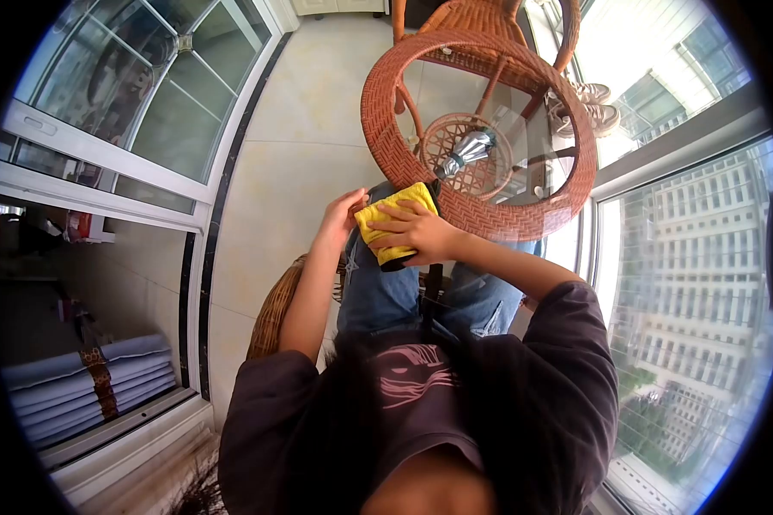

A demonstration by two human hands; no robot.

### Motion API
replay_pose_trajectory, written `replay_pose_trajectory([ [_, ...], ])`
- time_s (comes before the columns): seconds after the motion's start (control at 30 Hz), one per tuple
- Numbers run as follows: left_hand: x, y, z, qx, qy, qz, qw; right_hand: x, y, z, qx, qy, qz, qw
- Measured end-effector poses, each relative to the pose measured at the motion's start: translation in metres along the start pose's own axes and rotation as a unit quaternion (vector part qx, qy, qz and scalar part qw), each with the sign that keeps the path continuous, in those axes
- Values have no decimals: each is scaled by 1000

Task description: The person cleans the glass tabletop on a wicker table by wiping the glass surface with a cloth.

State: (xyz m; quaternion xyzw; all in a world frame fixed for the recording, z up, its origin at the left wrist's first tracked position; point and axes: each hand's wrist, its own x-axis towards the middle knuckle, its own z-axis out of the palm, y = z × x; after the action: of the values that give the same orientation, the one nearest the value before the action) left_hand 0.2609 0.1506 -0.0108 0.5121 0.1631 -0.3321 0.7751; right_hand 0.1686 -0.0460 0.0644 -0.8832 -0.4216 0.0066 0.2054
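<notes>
Yellow cloth (pixel 410 194) sits under your right hand (pixel 427 233), fingers spread across it; your left hand (pixel 346 210) meets its edge, grip unclear, by the glass-topped wicker desk (pixel 380 99).

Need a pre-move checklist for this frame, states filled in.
1. Right hand on the yellow cloth: ok, laid over it.
2. Left hand near the cloth: ok, at its left edge; firmness of grip, cannot tell.
3. Dark item at the cloth identified: cannot tell, only dark edges show.
4. Silver object out of both hands: ok, beyond them, within the outline of the round table.
5. Silver object's support: cannot tell whether the glass top or something below it.
</notes>
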Motion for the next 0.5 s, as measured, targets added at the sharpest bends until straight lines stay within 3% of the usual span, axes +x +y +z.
replay_pose_trajectory([
  [0.03, 0, 0, -1, 28, -3, 12, 1000, -2, 8, -1, 6, 9, -13, 1000],
  [0.17, -1, -4, -1, 18, -2, 35, 999, 20, 86, -12, -74, 184, 236, 951],
  [0.23, -5, -2, 3, 12, 11, 34, 999, 34, 107, -8, -104, 219, 295, 924],
  [0.3, -4, -2, 1, 8, -1, 35, 999, 40, 97, -3, -112, 205, 280, 931],
  [0.5, 3, -9, 2, -7, 24, 31, 999, -4, -7, 7, 0, 31, 39, 999],
])
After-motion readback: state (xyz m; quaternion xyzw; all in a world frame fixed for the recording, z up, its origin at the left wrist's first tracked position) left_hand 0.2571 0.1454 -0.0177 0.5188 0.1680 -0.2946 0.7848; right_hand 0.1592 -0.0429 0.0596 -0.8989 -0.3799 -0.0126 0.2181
